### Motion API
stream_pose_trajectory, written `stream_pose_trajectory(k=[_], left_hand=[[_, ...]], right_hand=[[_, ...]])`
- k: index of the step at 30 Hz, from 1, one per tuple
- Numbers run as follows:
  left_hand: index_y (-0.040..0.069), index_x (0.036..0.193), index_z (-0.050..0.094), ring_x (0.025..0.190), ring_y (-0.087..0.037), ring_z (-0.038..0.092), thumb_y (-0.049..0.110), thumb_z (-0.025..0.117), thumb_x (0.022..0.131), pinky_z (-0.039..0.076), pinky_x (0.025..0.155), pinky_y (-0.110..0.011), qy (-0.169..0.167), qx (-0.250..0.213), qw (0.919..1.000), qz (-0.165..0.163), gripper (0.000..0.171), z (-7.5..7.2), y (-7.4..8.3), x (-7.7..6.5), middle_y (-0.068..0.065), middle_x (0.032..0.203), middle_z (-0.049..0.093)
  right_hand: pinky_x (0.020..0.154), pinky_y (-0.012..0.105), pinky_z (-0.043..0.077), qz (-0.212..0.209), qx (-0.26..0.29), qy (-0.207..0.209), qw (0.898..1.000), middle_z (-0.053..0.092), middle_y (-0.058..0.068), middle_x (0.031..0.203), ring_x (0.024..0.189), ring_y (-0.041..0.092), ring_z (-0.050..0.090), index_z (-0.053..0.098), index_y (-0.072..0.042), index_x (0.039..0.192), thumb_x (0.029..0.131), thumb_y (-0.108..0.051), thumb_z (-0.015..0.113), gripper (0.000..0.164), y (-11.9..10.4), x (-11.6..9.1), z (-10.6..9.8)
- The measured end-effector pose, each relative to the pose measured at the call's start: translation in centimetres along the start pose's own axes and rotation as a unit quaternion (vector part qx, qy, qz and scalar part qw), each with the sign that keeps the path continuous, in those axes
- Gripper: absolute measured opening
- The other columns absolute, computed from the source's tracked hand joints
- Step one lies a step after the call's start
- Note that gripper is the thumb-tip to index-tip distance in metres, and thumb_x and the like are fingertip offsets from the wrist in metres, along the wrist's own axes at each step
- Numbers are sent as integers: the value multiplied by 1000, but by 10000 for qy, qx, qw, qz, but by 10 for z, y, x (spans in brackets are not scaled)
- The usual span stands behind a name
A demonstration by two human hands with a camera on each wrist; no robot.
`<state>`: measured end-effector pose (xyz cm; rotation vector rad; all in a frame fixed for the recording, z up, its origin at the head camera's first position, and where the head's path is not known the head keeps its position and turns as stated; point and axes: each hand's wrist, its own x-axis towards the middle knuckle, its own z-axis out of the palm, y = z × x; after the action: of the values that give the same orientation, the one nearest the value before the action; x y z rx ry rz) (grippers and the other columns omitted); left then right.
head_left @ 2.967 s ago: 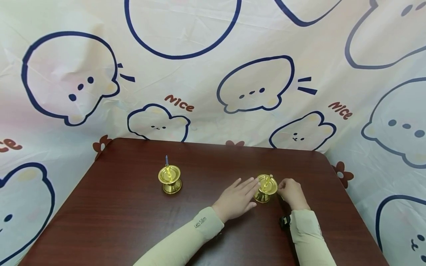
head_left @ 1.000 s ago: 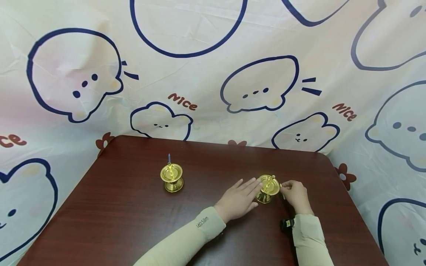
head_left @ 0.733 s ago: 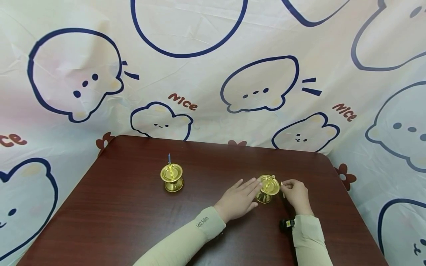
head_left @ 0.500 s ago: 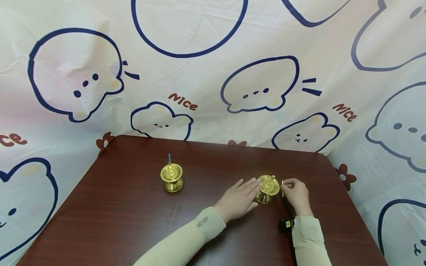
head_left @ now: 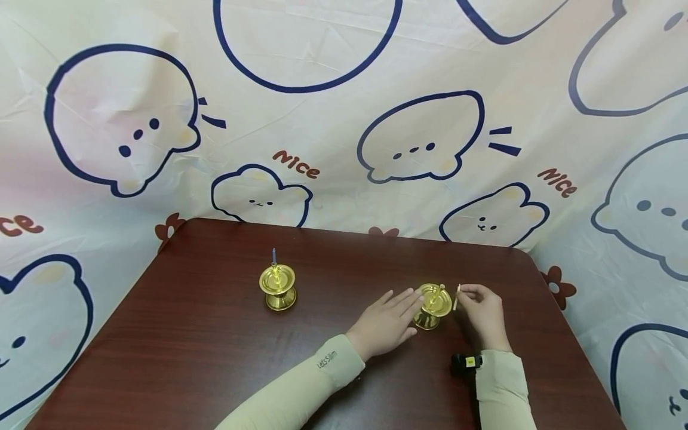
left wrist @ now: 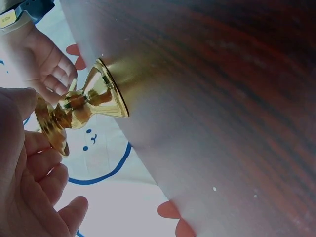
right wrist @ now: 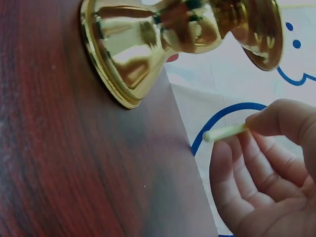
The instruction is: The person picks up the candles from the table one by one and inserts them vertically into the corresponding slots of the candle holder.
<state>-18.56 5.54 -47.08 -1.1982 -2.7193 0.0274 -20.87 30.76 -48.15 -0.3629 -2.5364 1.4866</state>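
Observation:
In the head view, my left hand (head_left: 384,322) reaches in from the left with straight fingers resting at the dish rim of a brass candle holder (head_left: 434,302). The left wrist view has its fingertips against the edge of that dish, and the holder (left wrist: 84,106) stands on its flared base. Just right of the holder, my right hand (head_left: 486,312) pinches a small pale yellow candle (right wrist: 224,133) between thumb and fingertips. This candle (head_left: 455,303) is held nearly upright beside the dish. A small socket rises from the dish with no candle in it.
A second brass candle holder (head_left: 278,286) stands on the left part of the brown wooden table (head_left: 177,334), with a thin blue candle (head_left: 274,257) upright in it. Behind the table hangs a white cloth (head_left: 322,125) printed with cartoon animals.
My right hand has moved slightly up and away from the holder. The candle in its fingers, barely visible before, now shows more fully and has swung towards upright. The left hand keeps its place.

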Motion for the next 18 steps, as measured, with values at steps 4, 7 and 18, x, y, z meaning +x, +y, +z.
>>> stream_pose_trajectory(k=[4, 7, 18], left_hand=[[18, 161, 30, 153, -12, 23, 46, 46, 107, 26, 122, -38, -9, -13, 10000, -2, 64, 0, 0, 0, 3, 168, 23], [18, 161, 30, 153, -12, 22, 46, 46, 107, 26, 122, -37, -11, -3, 10000, -3, 64, 1, 0, 0, 3, 168, 23], [18, 161, 30, 153, -11, 22, 46, 46, 107, 26, 122, -37, -15, -39, 10000, -40, 64, 1, 1, -1, 3, 168, 22]], right_hand=[[69, 20, 57, 134, 529, 19, 9985, 73, 4, 97, 77, 6, 69, 66, 8, 120, 97, -12, 68, 31, 1, -1, -2], [71, 21, 58, 216, 796, 37, 9966, 73, 0, 96, 79, 7, 70, 64, 8, 122, 97, -13, 69, 33, 2, -1, -3], [74, 21, 59, 57, 1334, -17, 9910, 72, -6, 95, 80, 5, 70, 64, 8, 120, 96, -12, 72, 33, 1, 0, -3]])
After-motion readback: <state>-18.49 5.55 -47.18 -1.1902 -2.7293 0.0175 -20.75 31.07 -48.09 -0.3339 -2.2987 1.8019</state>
